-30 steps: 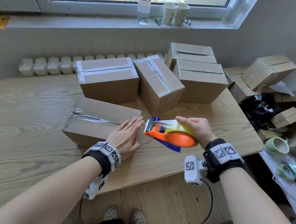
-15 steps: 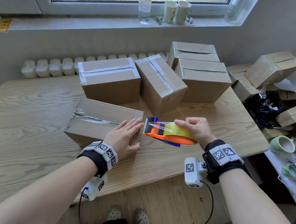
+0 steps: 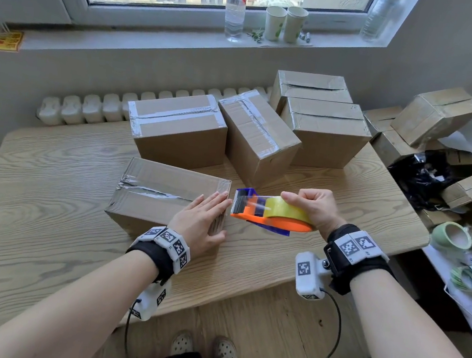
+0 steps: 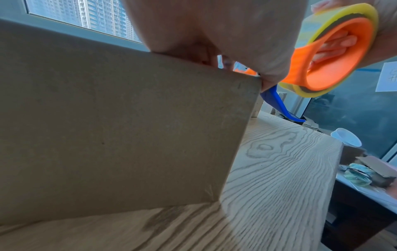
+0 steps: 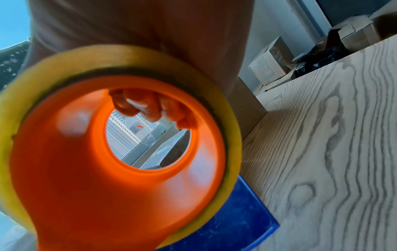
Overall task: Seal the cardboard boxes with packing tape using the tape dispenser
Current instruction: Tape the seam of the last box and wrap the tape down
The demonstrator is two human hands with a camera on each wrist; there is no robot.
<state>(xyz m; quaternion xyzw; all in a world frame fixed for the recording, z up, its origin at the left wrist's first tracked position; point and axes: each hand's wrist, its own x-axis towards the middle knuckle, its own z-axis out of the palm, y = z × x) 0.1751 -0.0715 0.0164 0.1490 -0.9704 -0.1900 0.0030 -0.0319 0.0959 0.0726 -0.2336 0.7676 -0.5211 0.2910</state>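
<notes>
A low cardboard box point(image 3: 166, 192) lies near the table's front, a crumpled strip of clear tape along its top seam. My left hand point(image 3: 204, 222) lies flat with straight fingers on the box's right end, over its top corner point(image 4: 253, 79). My right hand point(image 3: 313, 207) grips the orange and blue tape dispenser point(image 3: 269, 214) with its yellowish roll point(image 5: 120, 135), fingers curled through the core point(image 4: 330, 47). The dispenser hangs just right of the box, its blade end close to my left fingertips.
Several taped boxes point(image 3: 179, 129) stand behind on the wooden table point(image 3: 50, 217), near a radiator. More boxes point(image 3: 436, 115), a black bag and tape rolls point(image 3: 450, 236) pile up at the right. Cups and a bottle stand on the windowsill.
The dispenser has tilted flatter and edged left toward the box's right end. My left hand has stayed on the box.
</notes>
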